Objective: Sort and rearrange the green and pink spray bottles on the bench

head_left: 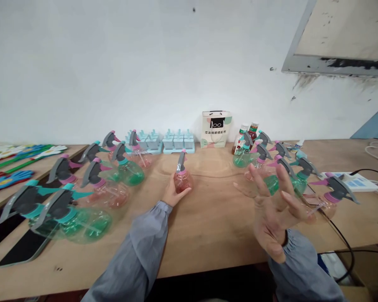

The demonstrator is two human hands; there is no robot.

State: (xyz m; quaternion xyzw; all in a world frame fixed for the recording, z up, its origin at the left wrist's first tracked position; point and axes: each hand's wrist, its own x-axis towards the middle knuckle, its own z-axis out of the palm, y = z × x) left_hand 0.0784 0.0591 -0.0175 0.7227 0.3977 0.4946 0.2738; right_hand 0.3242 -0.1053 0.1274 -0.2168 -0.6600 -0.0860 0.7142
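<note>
My left hand (173,191) is wrapped round the body of a pink spray bottle (183,180) that stands upright on the wooden table (204,218), its grey and pink nozzle pointing up. My right hand (275,209) is raised over the right part of the table, fingers spread and somewhat blurred, holding nothing. Behind and beside it stand several green and pink spray bottles (330,197), some partly hidden by the fingers. On the left side is another group of green and pink spray bottles (134,172) with grey trigger heads.
Light blue ice-pop moulds (179,142), a paper bag (216,130) and two sauce bottles (253,131) line the wall. A phone (25,247) lies front left. Colourful hand-shaped items (12,180) are at far left; a power strip (354,183) and cables are at right.
</note>
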